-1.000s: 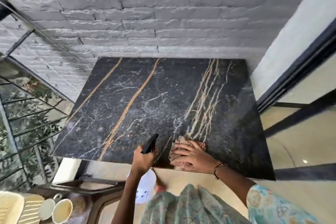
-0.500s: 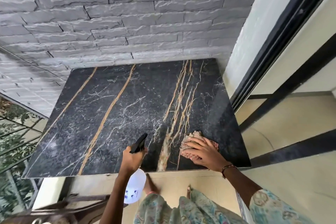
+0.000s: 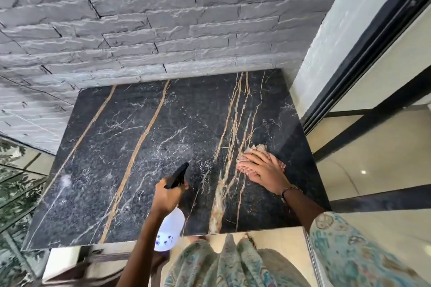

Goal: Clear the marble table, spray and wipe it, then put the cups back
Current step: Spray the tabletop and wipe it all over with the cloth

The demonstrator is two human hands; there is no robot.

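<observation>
The black marble table (image 3: 130, 147) with gold veins fills the middle of the view and has nothing standing on it. My left hand (image 3: 166, 196) grips a white spray bottle (image 3: 170, 228) by its black trigger head, nozzle pointing over the table's front middle. My right hand (image 3: 261, 171) presses flat on a beige cloth (image 3: 256, 148) on the table's right side, fingers straight. Most of the cloth is hidden under the hand. No cups are in view.
A grey stone-brick wall (image 3: 163, 18) backs the table. A white wall and a black-framed glass door (image 3: 373, 72) stand to the right. A glass railing with greenery behind it (image 3: 14, 193) runs along the left. Tiled floor lies below the front edge.
My right hand has slid the cloth rightward and away from the front edge. The left hand with the bottle has come forward over the table. The view shifted right, losing the cups at lower left.
</observation>
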